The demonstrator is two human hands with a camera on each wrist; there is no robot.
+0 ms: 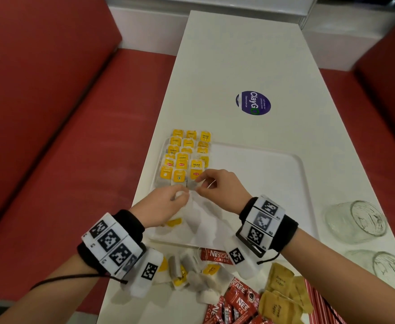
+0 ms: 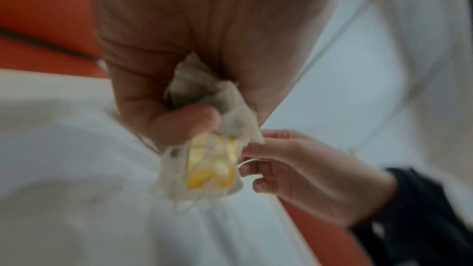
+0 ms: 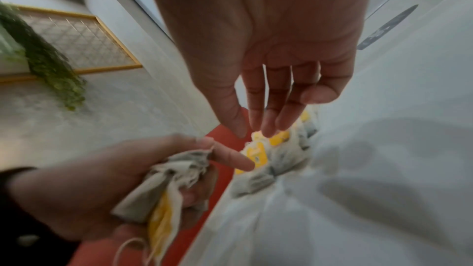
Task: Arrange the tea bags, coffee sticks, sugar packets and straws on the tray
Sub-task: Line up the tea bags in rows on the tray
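The left hand (image 1: pixel 166 206) is curled round a bunch of tea bags (image 3: pixel 163 187) — crumpled white paper with yellow tags showing between the fingers (image 2: pixel 179 122) — and hovers over the near left part of the white tray (image 1: pixel 301 183). Its forefinger sticks out toward the rows already laid down. The right hand (image 1: pixel 219 185) hangs just beside it with the fingers (image 3: pixel 258 108) loosely extended downward, tips close together above the nearest row; a thin string loops by them, but whether they actually pinch a bag cannot be told from these blurred views. The laid tea bags (image 1: pixel 187 155) fill the far left part of the tray in three overlapping columns, yellow tags facing up. Off the tray, on the near end of the white counter (image 1: pixel 238 54), lie loose tea bags (image 1: pixel 191 274), red coffee sticks (image 1: pixel 236 302), brown sugar packets (image 1: pixel 280 298) and red-striped straws (image 1: pixel 318 302) — all in one mixed heap. Two glass jars (image 1: pixel 360 220) lie on their sides to the right of the tray, and a round purple sticker (image 1: pixel 253 103) sits farther along the counter.
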